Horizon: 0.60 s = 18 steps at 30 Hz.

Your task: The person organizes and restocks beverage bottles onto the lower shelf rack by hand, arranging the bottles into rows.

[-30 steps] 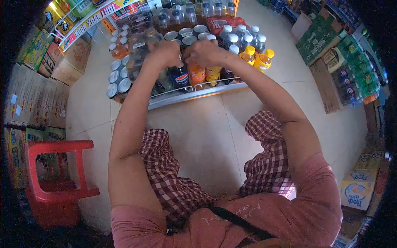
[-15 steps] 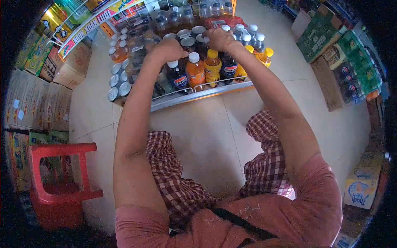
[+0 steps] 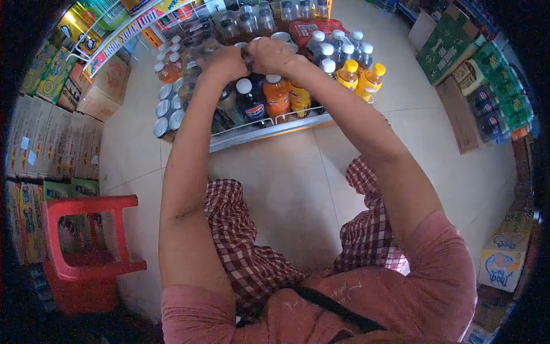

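Note:
My left hand (image 3: pixel 226 64) is closed over the bottles on the low rack, fingers curled toward my right hand. Close against it, my right hand (image 3: pixel 272 56) is also closed. Whatever lies between the fingers is hidden. Can tops (image 3: pixel 281 36) show just behind the hands. In front stand a dark Pepsi bottle (image 3: pixel 252 104), an orange-drink bottle (image 3: pixel 277 102) with a white cap, and a yellow-labelled bottle (image 3: pixel 299 101), partly covered by my right forearm.
The wire rack (image 3: pixel 269 133) has a low front rail. White-capped bottles and a red pack (image 3: pixel 315 30) stand on its right, silver cans (image 3: pixel 162 125) on its left. A red plastic stool (image 3: pixel 91 266) is at left. Cartons (image 3: pixel 54 137) and a green-bottle pack (image 3: pixel 501 86) line the sides.
My right hand has moved left, away from the white-capped bottles, and now meets my left hand. The left hand has shifted slightly left. The view has tilted a little.

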Available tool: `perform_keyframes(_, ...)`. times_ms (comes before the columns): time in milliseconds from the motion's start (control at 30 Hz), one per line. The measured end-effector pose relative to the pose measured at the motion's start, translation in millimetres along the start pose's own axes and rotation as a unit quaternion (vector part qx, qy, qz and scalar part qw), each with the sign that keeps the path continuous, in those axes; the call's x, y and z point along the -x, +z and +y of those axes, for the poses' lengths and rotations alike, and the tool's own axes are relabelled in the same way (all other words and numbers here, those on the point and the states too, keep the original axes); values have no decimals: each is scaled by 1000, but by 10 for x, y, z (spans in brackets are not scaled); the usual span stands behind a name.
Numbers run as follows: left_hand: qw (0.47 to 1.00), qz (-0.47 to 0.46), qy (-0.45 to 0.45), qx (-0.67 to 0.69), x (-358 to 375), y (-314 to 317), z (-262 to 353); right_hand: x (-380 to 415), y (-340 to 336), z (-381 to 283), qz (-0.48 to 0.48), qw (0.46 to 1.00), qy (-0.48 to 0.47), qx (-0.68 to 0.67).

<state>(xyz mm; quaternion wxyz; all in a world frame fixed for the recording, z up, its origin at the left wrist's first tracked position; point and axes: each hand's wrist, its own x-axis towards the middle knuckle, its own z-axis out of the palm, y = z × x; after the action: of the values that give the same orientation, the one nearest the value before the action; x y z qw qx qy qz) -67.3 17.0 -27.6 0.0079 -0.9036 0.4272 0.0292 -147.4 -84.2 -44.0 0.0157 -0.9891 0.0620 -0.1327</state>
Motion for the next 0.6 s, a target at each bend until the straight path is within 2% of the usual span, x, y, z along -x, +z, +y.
perform_keyframes(133, 1000, 18, -9, -16, -48, 61, -94, 120, -33, -125, -8, 996, 5, -86)
perform_keyframes(267, 999, 12, -18, -26, -48, 62, -72, -35, 188, -54, -50, 996, 35, -70)
perform_keyframes(400, 999, 38, -21, -16, -168, 183, -133, -193, 423, 187, -49, 993, -19, -109)
perform_keyframes(433, 999, 39, -20, -16, -136, 147, -108, -115, 231, 132, -39, 991, -32, -127)
perform_keyframes(467, 999, 31, -8, -4, -93, 118, -81, -11, -11, 159, -105, 991, 15, -80)
perform_keyframes(533, 1000, 24, 5, 11, -3, 88, -7, 45, 16, 453, 6, 994, -32, -109)
perform_keyframes(567, 998, 55, 33, 8, 36, 86, 33, 48, 39, 626, 22, 994, -76, -77)
perform_keyframes(600, 995, 85, 61, 6, 53, 82, 74, 134, -85, 674, 7, 994, -74, -82)
